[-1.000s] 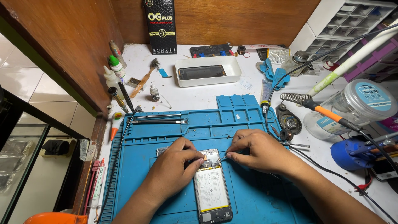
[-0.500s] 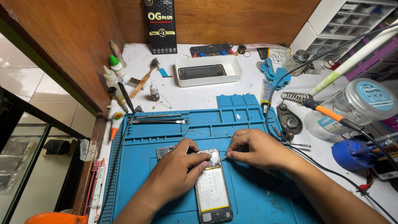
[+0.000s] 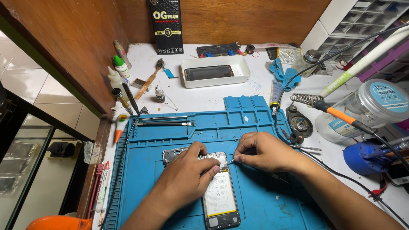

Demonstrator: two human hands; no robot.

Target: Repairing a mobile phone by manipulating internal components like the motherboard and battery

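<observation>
Blue silicone covers the near part of the tabletop (image 3: 200,100) as a work mat (image 3: 140,170), and on it an opened phone (image 3: 219,194) lies flat with its back off and the pale battery facing up, lengthwise toward the person. Lying flat on the soft mat, the phone looks unlikely to slide.

The left hand (image 3: 187,179) rests across the phone's upper left part, its fingers (image 3: 208,168) bent and pressed down on the frame, seemingly to pin it in place; they grip nothing else that I can see. The right hand (image 3: 264,151) sits just to the right of the phone's top edge, thumb and forefinger pinched together on a thin metal tool (image 3: 230,161), probably tweezers, whose tip reaches the top corner of the phone. The low wrist on the mat likely steadies that fine tip.

Farther back, long tweezers (image 3: 166,124) lie in the mat's upper tray. Beyond the mat stand a white tray (image 3: 215,72) holding a dark phone screen, a soldering iron (image 3: 341,119) in its coil stand to the right, and small bottles (image 3: 117,74) at the left.
</observation>
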